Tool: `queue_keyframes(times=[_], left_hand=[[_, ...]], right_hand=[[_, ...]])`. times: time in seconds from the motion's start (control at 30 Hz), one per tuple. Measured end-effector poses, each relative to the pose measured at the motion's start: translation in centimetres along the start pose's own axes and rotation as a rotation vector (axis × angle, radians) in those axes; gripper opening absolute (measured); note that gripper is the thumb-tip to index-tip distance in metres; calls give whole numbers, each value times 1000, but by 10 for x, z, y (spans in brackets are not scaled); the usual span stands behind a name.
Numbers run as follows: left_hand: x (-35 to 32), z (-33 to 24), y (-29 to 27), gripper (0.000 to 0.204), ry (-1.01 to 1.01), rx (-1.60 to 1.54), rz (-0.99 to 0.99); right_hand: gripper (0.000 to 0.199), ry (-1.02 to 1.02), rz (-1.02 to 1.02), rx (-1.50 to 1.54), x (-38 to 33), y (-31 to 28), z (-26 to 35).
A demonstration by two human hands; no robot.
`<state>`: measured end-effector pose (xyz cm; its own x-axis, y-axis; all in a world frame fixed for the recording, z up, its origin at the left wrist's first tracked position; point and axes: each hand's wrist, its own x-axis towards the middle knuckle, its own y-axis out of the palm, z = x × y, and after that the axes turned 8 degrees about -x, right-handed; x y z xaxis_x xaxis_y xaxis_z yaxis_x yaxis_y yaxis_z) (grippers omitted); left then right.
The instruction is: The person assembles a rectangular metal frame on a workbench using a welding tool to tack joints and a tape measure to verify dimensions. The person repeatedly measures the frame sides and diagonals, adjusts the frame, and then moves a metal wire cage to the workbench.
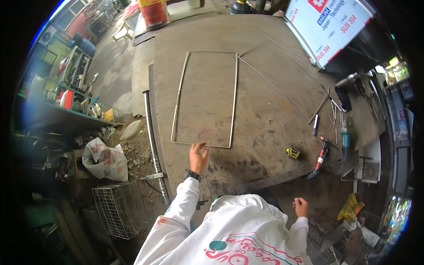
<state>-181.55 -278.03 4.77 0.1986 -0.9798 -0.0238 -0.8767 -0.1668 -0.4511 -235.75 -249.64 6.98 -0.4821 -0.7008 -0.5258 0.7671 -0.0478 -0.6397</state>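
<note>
I look down and see my left hand stretched out over the big brown surface. Its grip is spread, with the fingers loose and apart. The fingertips sit right at the near short side of the thin metal frame. I cannot tell if they touch the bar or just hang over it.

The frame lies flat on the surface. It is a long rectangle. Its long sides run away from me, and its short sides run left to right. So the frame lies straight ahead of my left hand, and the near bar runs across my fingers.

My right hand is well apart from the frame, low by my side. Its grip is curled into a loose fist, and I see nothing in it. The left hand is much nearer to the frame.

To the right of the frame lie some thin metal rods. A small yellow tape measure sits nearer to me on the right.
</note>
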Motion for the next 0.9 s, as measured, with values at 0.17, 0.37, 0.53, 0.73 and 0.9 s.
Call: queue_keyframes(times=[0.17, 0.37, 0.53, 0.73, 0.9], left_hand=[[19, 1, -31, 27, 312, 442, 17], [-51, -12, -3, 19, 244, 404, 241], [-106, -35, 22, 41, 6, 82, 382], [-116, -98, 52, 50, -594, -824, 781], [-117, -103, 69, 29, -753, -1043, 1004]], right_hand=[[29, -407, -254, -201, 82, 33, 88], [82, -518, -360, -670, 158, 49, 219], [73, -439, -161, -554, 192, 49, 216], [69, -498, 593, -130, 18, 73, 283], [82, -454, 573, -239, -41, 57, 282]])
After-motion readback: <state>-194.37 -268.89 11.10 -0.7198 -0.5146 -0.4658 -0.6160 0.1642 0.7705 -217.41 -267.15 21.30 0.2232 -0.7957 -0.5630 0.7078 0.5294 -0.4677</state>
